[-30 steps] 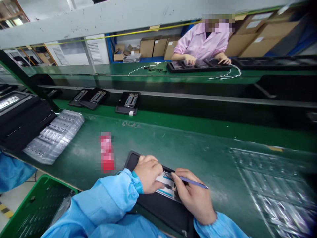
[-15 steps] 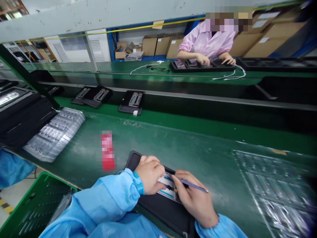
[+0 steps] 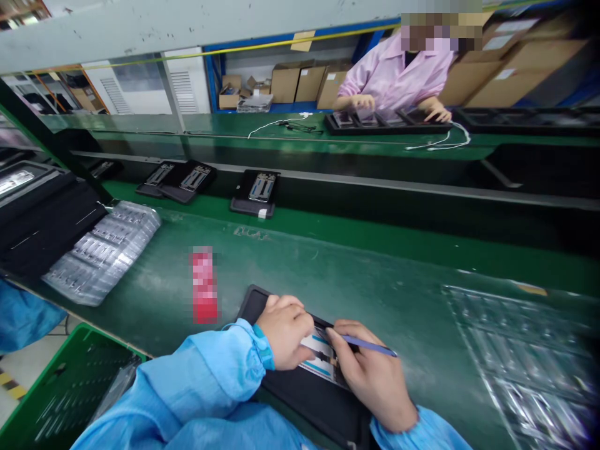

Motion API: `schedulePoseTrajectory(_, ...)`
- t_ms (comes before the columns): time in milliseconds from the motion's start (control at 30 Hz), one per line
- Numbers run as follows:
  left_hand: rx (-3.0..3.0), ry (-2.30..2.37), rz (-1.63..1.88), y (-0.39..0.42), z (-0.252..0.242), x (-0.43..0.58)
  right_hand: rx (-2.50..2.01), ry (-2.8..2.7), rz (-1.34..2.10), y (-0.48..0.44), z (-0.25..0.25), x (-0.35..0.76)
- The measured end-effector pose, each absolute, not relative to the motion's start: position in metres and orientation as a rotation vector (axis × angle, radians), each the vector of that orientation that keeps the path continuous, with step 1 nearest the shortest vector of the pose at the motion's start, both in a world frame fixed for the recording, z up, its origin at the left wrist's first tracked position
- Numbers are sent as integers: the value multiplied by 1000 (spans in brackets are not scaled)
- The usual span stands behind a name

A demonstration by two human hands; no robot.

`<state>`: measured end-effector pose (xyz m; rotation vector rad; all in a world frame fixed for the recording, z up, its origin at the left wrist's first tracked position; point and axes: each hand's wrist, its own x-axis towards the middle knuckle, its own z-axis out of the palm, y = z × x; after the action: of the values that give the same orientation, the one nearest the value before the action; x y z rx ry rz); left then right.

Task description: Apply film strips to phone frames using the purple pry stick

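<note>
The person's left hand had its grip curled shut on a phone lying in a black tray on the green counter; the right hand pinched a blue stylus closed above the phone; clear plastic trays lay to the left; farther off, a co-worker in pink touched a long black rack.

1. Clear plastic blister trays on green workbench, left and lower right.
2. Green plastic crate, lower left.
3. Blurred red item, mid-bench.
4. Upper right: co-worker in pink smock, hands on black tray.
5. Cardboard boxes, top centre.
</note>
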<state>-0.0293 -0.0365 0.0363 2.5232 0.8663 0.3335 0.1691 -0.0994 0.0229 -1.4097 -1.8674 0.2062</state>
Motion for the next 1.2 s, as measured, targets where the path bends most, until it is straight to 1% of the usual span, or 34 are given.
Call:
schedulePoseTrajectory(267, 2540, 862, 319, -35, 35, -30, -1177, -2099, 198, -95, 26, 179)
schedulePoseTrajectory(533, 2523, 858, 266, -36, 40, -29, -1331, -1892, 247, -97, 31, 179)
schedulePoseTrajectory(867, 2500, 849, 224, -36, 45, -27, -1213, -1966, 264, -101, 26, 178)
schedulePoseTrajectory(1200, 2502, 847, 279, -37, 41, -29, -1281, -1840, 300, -100, 30, 175)
